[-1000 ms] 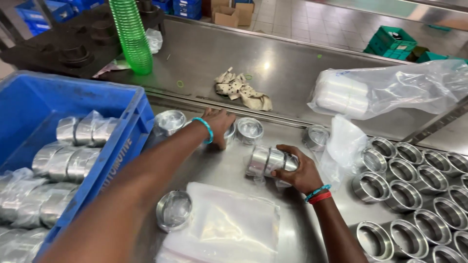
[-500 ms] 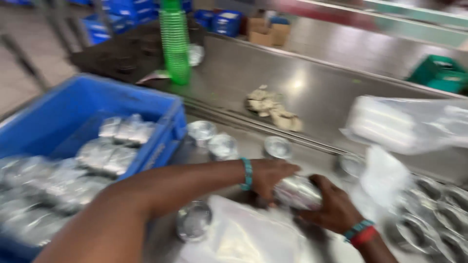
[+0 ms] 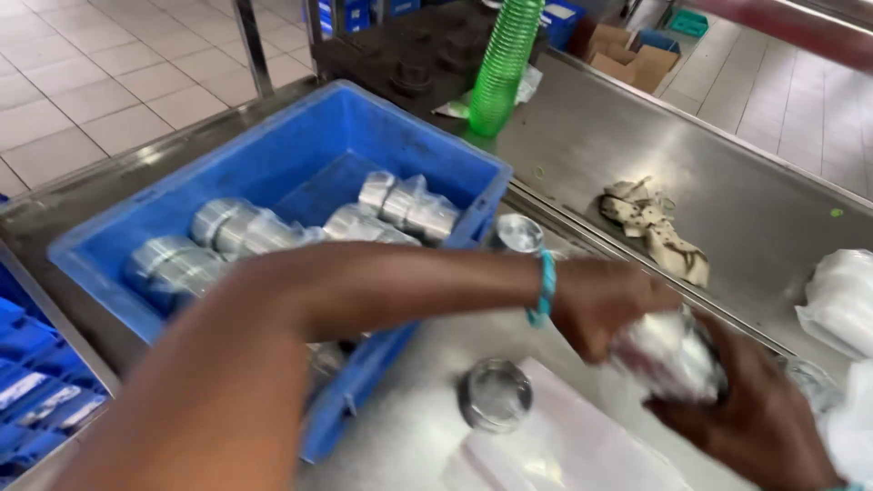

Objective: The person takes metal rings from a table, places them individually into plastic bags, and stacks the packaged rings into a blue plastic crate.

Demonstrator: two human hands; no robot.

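Note:
Both my hands close around a stack of shiny metal rings (image 3: 671, 356), blurred and partly wrapped in clear plastic, held over the steel table. My left hand (image 3: 607, 305), with a turquoise wristband, grips the stack from the left. My right hand (image 3: 759, 414) cups it from below and the right. A single metal ring (image 3: 495, 395) lies on the table just below my left wrist. Another ring (image 3: 520, 233) sits beside the blue crate (image 3: 300, 159), which holds several plastic-wrapped ring stacks (image 3: 405, 205).
A tall green stack of cups (image 3: 502, 68) stands behind the crate. A crumpled rag (image 3: 657, 229) lies on the steel table (image 3: 582, 145). Clear plastic bags (image 3: 568, 450) lie under my hands; white bagged items (image 3: 841, 300) sit at the right edge. Cardboard boxes (image 3: 637, 56) stand farther back.
The view has swung left toward the blue crate. My left hand left the loose rings and joined my right hand on the ring stack, which now sits between both hands.

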